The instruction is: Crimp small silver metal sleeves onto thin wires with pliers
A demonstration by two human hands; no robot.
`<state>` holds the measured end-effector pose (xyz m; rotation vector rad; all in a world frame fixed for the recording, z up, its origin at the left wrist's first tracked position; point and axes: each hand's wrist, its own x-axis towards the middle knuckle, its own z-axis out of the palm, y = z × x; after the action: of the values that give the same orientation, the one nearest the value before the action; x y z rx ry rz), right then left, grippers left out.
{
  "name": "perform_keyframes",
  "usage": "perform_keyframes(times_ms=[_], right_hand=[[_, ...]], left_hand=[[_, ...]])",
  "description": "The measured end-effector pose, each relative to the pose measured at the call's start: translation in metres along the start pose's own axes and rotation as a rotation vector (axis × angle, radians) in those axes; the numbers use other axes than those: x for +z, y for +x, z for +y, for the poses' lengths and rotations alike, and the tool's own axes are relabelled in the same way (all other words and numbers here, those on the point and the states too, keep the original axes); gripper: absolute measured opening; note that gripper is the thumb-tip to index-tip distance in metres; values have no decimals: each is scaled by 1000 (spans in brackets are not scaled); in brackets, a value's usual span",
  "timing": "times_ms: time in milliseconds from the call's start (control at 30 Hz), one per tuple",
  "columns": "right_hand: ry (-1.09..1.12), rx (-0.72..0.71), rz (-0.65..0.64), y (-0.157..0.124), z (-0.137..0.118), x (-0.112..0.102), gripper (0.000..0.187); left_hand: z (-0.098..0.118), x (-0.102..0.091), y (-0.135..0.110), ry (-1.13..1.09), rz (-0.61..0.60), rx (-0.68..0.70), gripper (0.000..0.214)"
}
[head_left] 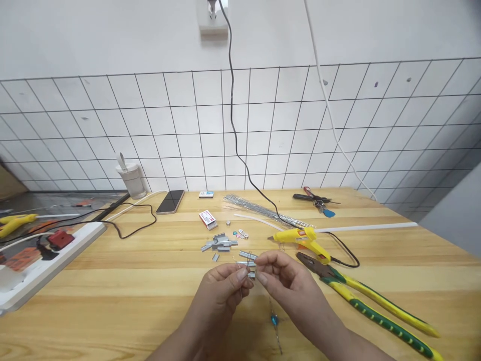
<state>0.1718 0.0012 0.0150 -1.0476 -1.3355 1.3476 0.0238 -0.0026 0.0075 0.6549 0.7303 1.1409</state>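
Near the front middle of the table, my left hand (225, 291) pinches a thin bent metal wire (248, 256) between thumb and forefinger. Its upper end sticks up as a narrow loop. My right hand (289, 283) is close on the other side, thumb and fingers curled in a pinch at the wire; what lies between its fingertips is too small to make out. Strips of staples (247, 254) lie just behind the fingertips, partly hidden. Below my right hand, a small wire piece with a blue bead-like centre (274, 320) rests on the wood.
Staple strips (221, 242), a small red-and-white box (208, 219) and a bundle of straight wires (263, 208) lie beyond. To the right are a yellow glue gun (304, 238) and large pliers (370, 303). A phone (170, 202) and power strip (71, 255) lie left.
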Motion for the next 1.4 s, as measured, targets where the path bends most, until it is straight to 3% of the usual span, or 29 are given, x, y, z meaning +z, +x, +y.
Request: perform_keyframes(times_ms=[133, 367, 567, 700, 967, 1233, 1400], right_hand=[[-4, 10, 6, 1, -7, -7, 32], [54, 37, -65, 2, -11, -3, 22], [135, -34, -262, 2, -10, -4, 17], [118, -95, -288, 1, -8, -5, 15], [-288, -400, -143, -3, -2, -10, 17], [-336, -388, -78, -4, 2, -8, 19], [-410, -491, -28, -3, 6, -7, 17]], left_hand=[[-1, 1, -1, 53, -52, -54, 16], [-2, 3, -3, 74, -70, -119, 20], [1, 5, -6, -5, -68, -227, 19], [0, 6, -7, -59, -67, -268, 16], [3, 8, -7, 55, -137, -183, 21], [8, 6, -7, 257, -101, -109, 15], [11, 5, -8, 284, -108, -85, 15]])
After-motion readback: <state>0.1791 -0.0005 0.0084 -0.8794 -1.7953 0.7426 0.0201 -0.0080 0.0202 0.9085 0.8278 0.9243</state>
